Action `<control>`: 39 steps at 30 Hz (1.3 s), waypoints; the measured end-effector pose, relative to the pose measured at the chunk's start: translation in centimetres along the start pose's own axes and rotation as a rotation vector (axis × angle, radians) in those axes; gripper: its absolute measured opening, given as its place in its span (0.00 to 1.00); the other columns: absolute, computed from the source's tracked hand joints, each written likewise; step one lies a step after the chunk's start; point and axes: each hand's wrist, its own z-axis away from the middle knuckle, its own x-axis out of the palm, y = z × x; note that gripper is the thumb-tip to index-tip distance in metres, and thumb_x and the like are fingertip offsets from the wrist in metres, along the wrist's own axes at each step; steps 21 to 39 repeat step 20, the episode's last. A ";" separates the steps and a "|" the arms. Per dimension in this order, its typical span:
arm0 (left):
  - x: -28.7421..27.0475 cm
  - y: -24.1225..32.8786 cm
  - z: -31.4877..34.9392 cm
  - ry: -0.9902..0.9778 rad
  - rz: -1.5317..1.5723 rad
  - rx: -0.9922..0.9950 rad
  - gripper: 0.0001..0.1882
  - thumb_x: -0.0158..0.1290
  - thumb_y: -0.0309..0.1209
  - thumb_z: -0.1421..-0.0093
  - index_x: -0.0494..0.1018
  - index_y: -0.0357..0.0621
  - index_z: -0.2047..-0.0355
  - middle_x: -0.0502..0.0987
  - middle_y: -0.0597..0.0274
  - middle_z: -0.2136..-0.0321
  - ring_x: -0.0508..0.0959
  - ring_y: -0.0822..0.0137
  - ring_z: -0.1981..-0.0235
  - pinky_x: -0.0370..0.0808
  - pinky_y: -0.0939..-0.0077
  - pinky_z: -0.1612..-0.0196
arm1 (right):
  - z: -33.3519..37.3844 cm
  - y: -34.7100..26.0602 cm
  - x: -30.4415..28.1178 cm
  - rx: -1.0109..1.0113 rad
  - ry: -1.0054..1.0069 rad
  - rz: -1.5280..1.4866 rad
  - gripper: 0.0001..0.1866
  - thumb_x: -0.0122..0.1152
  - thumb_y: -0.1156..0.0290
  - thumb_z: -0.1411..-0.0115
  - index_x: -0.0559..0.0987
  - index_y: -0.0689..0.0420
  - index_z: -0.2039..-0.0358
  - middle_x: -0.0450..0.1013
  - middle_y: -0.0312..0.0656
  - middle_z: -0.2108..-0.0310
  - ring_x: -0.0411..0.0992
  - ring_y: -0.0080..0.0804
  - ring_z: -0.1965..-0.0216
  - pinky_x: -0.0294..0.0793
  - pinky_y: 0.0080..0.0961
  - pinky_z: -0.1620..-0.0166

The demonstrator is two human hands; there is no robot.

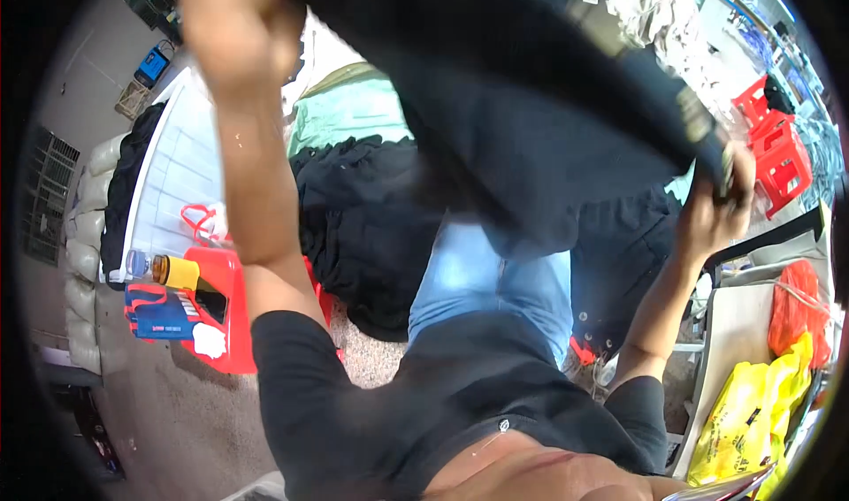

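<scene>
Gray speckled floor lies under us. We hold one soft dark cloth up high. Our left hand and right hand are each closed on an edge. One pile of black clothes sits below. Two red stools stand stacked at the right. One red stool holds a yellow bottle.

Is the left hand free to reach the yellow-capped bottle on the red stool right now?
Probably not: the left hand is raised high, gripping the dark garment stretched across to the right hand. The bottle lies unobstructed below.
</scene>
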 end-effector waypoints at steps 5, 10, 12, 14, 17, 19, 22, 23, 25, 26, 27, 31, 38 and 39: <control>4.7 -11.5 25.9 0.217 -0.430 -0.736 0.08 0.53 0.16 0.43 0.78 0.38 0.64 0.79 0.68 0.69 0.76 0.78 0.68 0.73 0.82 0.63 | 15.1 -0.8 -4.1 0.235 -0.604 0.389 0.26 0.55 0.88 0.61 0.80 0.53 0.58 0.74 0.45 0.66 0.76 0.41 0.66 0.76 0.31 0.61; 11.2 -14.2 41.4 0.880 -0.302 -1.221 0.05 0.59 0.29 0.39 0.74 0.44 0.66 0.75 0.70 0.74 0.74 0.77 0.73 0.73 0.83 0.69 | 25.6 -0.2 -5.8 0.608 -0.870 0.450 0.22 0.58 0.86 0.55 0.79 0.54 0.58 0.75 0.41 0.61 0.77 0.44 0.61 0.76 0.32 0.58; 12.2 -12.7 42.8 1.071 -0.017 -1.244 0.09 0.57 0.35 0.37 0.73 0.43 0.64 0.75 0.68 0.71 0.76 0.75 0.72 0.75 0.81 0.68 | 25.3 -0.8 -6.0 0.604 -0.812 0.451 0.25 0.53 0.89 0.57 0.80 0.55 0.57 0.75 0.43 0.60 0.77 0.41 0.59 0.75 0.29 0.55; 12.4 -11.5 42.2 1.071 0.179 -1.403 0.19 0.52 0.46 0.34 0.72 0.40 0.62 0.75 0.62 0.70 0.77 0.70 0.72 0.78 0.74 0.68 | 25.3 0.0 -6.7 0.614 -0.806 0.505 0.26 0.52 0.89 0.58 0.80 0.55 0.57 0.75 0.43 0.60 0.77 0.41 0.59 0.75 0.28 0.55; 14.0 -9.8 39.8 1.141 0.301 -1.529 0.25 0.48 0.54 0.35 0.70 0.41 0.63 0.74 0.60 0.71 0.76 0.69 0.74 0.78 0.70 0.69 | 24.5 0.8 -7.1 0.673 -0.820 0.478 0.25 0.52 0.89 0.57 0.80 0.55 0.57 0.75 0.43 0.64 0.77 0.38 0.64 0.74 0.27 0.59; 12.8 -9.9 41.3 0.956 0.372 -1.608 0.26 0.52 0.56 0.38 0.69 0.43 0.64 0.73 0.63 0.71 0.75 0.69 0.73 0.78 0.71 0.69 | 24.0 0.9 -6.7 0.647 -0.811 0.469 0.25 0.53 0.88 0.56 0.80 0.54 0.57 0.75 0.42 0.64 0.77 0.37 0.64 0.74 0.26 0.59; 13.0 -9.7 41.7 0.961 0.376 -1.619 0.26 0.52 0.56 0.38 0.69 0.43 0.64 0.73 0.63 0.71 0.75 0.69 0.73 0.78 0.71 0.69 | 24.0 1.2 -6.6 0.652 -0.806 0.474 0.25 0.53 0.88 0.56 0.80 0.55 0.56 0.75 0.42 0.63 0.77 0.36 0.63 0.75 0.25 0.58; 13.0 -9.7 41.7 0.961 0.376 -1.619 0.26 0.52 0.56 0.38 0.69 0.43 0.64 0.73 0.63 0.71 0.75 0.69 0.73 0.78 0.71 0.69 | 24.0 1.2 -6.6 0.652 -0.806 0.474 0.25 0.53 0.88 0.56 0.80 0.55 0.56 0.75 0.42 0.63 0.77 0.36 0.63 0.75 0.25 0.58; 13.0 -9.7 41.7 0.961 0.376 -1.619 0.26 0.52 0.56 0.38 0.69 0.43 0.64 0.73 0.63 0.71 0.75 0.69 0.73 0.78 0.71 0.69 | 24.0 1.2 -6.6 0.652 -0.806 0.474 0.25 0.53 0.88 0.56 0.80 0.55 0.56 0.75 0.42 0.63 0.77 0.36 0.63 0.75 0.25 0.58; 13.0 -9.7 41.7 0.961 0.376 -1.619 0.26 0.52 0.56 0.38 0.69 0.43 0.64 0.73 0.63 0.71 0.75 0.69 0.73 0.78 0.71 0.69 | 24.0 1.2 -6.6 0.652 -0.806 0.474 0.25 0.53 0.88 0.56 0.80 0.55 0.56 0.75 0.42 0.63 0.77 0.36 0.63 0.75 0.25 0.58; 13.0 -9.7 41.7 0.961 0.376 -1.619 0.26 0.52 0.56 0.38 0.69 0.43 0.64 0.73 0.63 0.71 0.75 0.69 0.73 0.78 0.71 0.69 | 24.0 1.2 -6.6 0.652 -0.806 0.474 0.25 0.53 0.88 0.56 0.80 0.55 0.56 0.75 0.42 0.63 0.77 0.36 0.63 0.75 0.25 0.58; 13.0 -9.7 41.7 0.961 0.376 -1.619 0.26 0.52 0.56 0.38 0.69 0.43 0.64 0.73 0.63 0.71 0.75 0.69 0.73 0.78 0.71 0.69 | 24.0 1.2 -6.6 0.652 -0.806 0.474 0.25 0.53 0.88 0.56 0.80 0.55 0.56 0.75 0.42 0.63 0.77 0.36 0.63 0.75 0.25 0.58; 13.0 -9.7 41.7 0.961 0.376 -1.619 0.26 0.52 0.56 0.38 0.69 0.43 0.64 0.73 0.63 0.71 0.75 0.69 0.73 0.78 0.71 0.69 | 24.0 1.2 -6.6 0.652 -0.806 0.474 0.25 0.53 0.88 0.56 0.80 0.55 0.56 0.75 0.42 0.63 0.77 0.36 0.63 0.75 0.25 0.58; 13.0 -9.7 41.7 0.961 0.376 -1.619 0.26 0.52 0.56 0.38 0.69 0.43 0.64 0.73 0.63 0.71 0.75 0.69 0.73 0.78 0.71 0.69 | 24.0 1.2 -6.6 0.652 -0.806 0.474 0.25 0.53 0.88 0.56 0.80 0.55 0.56 0.75 0.42 0.63 0.77 0.36 0.63 0.75 0.25 0.58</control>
